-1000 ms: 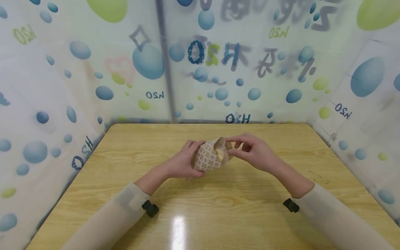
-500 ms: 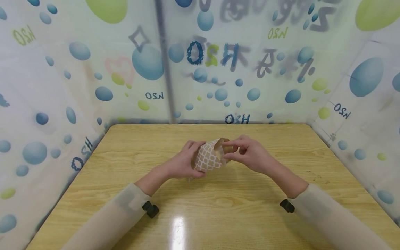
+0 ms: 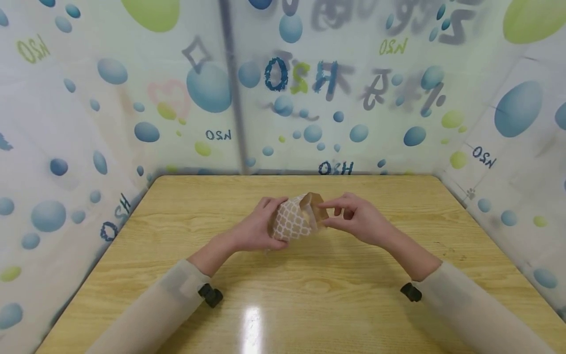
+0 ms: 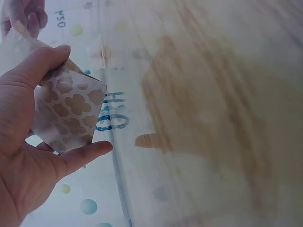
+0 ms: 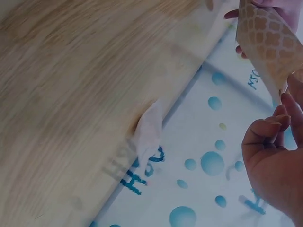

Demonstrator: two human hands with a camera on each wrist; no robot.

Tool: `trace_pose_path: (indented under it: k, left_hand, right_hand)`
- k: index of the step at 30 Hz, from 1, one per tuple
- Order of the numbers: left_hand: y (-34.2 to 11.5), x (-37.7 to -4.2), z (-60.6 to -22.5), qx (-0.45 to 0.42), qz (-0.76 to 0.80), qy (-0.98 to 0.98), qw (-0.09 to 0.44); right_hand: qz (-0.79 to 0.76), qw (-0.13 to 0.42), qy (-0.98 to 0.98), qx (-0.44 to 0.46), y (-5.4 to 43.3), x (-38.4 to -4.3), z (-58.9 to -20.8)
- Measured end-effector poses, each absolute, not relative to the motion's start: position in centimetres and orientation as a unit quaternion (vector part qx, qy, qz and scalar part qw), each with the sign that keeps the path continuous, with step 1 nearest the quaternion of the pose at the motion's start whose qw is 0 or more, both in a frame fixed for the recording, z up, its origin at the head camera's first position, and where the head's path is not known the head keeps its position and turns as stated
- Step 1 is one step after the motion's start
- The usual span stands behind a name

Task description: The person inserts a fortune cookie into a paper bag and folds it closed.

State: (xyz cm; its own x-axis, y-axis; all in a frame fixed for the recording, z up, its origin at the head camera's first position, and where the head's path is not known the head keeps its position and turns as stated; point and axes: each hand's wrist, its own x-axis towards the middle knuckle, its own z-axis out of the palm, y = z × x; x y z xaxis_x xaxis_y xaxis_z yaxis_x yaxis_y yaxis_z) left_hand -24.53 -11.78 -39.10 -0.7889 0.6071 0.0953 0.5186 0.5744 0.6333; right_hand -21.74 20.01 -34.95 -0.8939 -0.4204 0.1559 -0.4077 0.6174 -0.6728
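A small brown paper bag with a white lattice pattern is held above the table, its mouth facing right. My left hand grips the closed end, thumb and fingers on opposite sides; the left wrist view shows the patterned bag between them. At the mouth, my right hand pinches the rim with thumb and index finger. The other right fingers curl loosely in the right wrist view. A pale, thin lining or content shows inside the mouth; its kind cannot be told.
Beneath both hands lies a wood-grain table, with a bright glare near its front. A bubble-printed curtain hangs behind and at both sides. Each sleeve cuff carries a small black device. A whitish unclear shape appears in the right wrist view.
My right hand moved slightly left onto the rim, then back right. The bag's mouth gapes wider now, and the cream-coloured patch inside is less visible. The left hand stays nearly still.
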Motion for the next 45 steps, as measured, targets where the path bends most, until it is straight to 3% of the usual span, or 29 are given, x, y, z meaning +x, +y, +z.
trace_pose_path:
  k: [18, 35, 45]
  left_hand:
    - [-12.4, -24.6, -39.1, 0.324, 0.331, 0.884, 0.064]
    - [-11.9, -24.6, -39.2, 0.324, 0.328, 0.885, 0.069]
    - [-11.7, -24.5, -39.0, 0.322, 0.329, 0.884, 0.079]
  right_hand:
    - [-0.357, 0.059, 0.925, -0.118, 26.9, -26.3, -38.2]
    - [-0.343, 0.145, 0.924, -0.083, 26.3, -28.5, -39.0]
    - [-0.379, 0.182, 0.903, -0.093, 25.8, -27.4, -39.3]
